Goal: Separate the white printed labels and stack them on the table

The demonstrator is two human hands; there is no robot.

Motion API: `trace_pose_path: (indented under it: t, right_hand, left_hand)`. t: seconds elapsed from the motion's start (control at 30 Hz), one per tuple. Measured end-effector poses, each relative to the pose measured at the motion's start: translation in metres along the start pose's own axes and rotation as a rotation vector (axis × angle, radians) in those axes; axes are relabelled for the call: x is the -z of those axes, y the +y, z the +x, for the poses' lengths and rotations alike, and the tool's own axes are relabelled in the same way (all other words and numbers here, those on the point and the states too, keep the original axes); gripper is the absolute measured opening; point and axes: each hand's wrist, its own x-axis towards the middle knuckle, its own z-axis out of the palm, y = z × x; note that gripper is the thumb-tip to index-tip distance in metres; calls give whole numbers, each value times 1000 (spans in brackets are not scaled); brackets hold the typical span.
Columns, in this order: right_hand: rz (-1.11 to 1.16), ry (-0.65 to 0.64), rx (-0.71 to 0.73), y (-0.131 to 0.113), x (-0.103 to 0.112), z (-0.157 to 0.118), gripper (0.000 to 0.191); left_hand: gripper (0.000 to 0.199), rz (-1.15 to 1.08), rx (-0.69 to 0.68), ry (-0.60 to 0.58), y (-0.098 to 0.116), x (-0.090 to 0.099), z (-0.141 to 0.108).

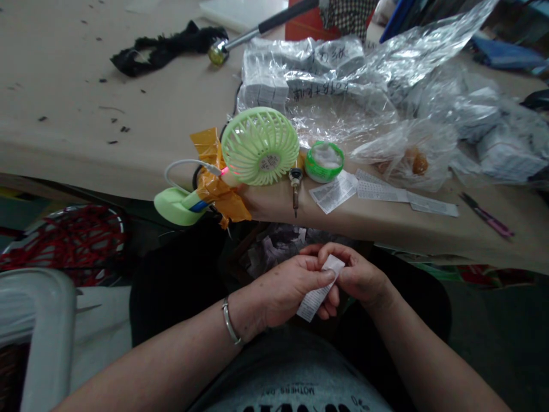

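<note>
Over my lap, my left hand (291, 286) grips a small white printed paper label (315, 298), its thumb lying on top of it. My right hand (358, 274) pinches the upper end of the same label, and the fingertips of both hands meet there. Just beyond, on the table's near edge, more printed strips (381, 192) lie by a green tub (325, 161) with white stuff inside. A pointed tool with a metal tip (295, 191) juts over the edge beside a light green fan (260, 146), which is fixed with orange tape (229, 200).
Clear plastic bags (343, 109) with paper bundles cover the table's right half. Pink-handled tweezers or scissors (486, 216) lie near the right edge. A black-handled tool (261, 30) and black cloth (167, 48) lie farther back. A red-laced round frame (64, 240) is at lower left.
</note>
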Motion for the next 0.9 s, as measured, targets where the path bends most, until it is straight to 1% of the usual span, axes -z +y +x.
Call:
trace_pose_path:
  t: [0.07, 0.13, 0.2, 0.23, 0.3, 0.37, 0.43, 0.5, 0.57, 0.7, 0.83, 0.9]
  right_hand:
    - [8, 11, -3, 2, 0, 2, 28]
    - [-12, 21, -4, 4, 1, 3, 31]
    - [-77, 44, 18, 5, 1, 2, 36]
    - [-137, 75, 47, 5, 1, 1, 38]
    - [-341, 187, 140, 3, -2, -2, 38]
    - [-649, 332, 276, -1, -6, -7, 35]
    - [-967, 420, 400, -6, -11, -11, 33]
    - [-1192, 428, 481, -8, -17, -14, 33]
    - [-1310, 405, 510, -9, -20, -14, 33]
    - [-1369, 409, 532, -6, -23, -10, 33]
    - [-1319, 390, 519, -4, -23, -7, 32]
    - [-1251, 389, 492, -4, -23, -5, 32]
  left_hand:
    - [30, 9, -6, 13, 0, -1, 0]
    - [27, 11, -14, 33, 1, -1, 1]
    - [24, 6, -31, 52, 1, -1, 1]
    - [23, 3, -41, 62, 1, 0, 1]
    - [21, -4, -52, 93, 1, 1, 2]
    - [19, -21, -51, 134, 1, 2, 2]
    - [17, -40, -45, 161, 2, 3, 2]
    - [16, -47, -52, 168, 3, 3, 2]
    - [18, -43, -71, 166, 3, 3, 3]
    - [18, -39, -79, 174, 3, 4, 3]
    - [17, -41, -62, 199, 2, 6, 2]
    - [17, -50, -67, 206, 2, 7, 1]
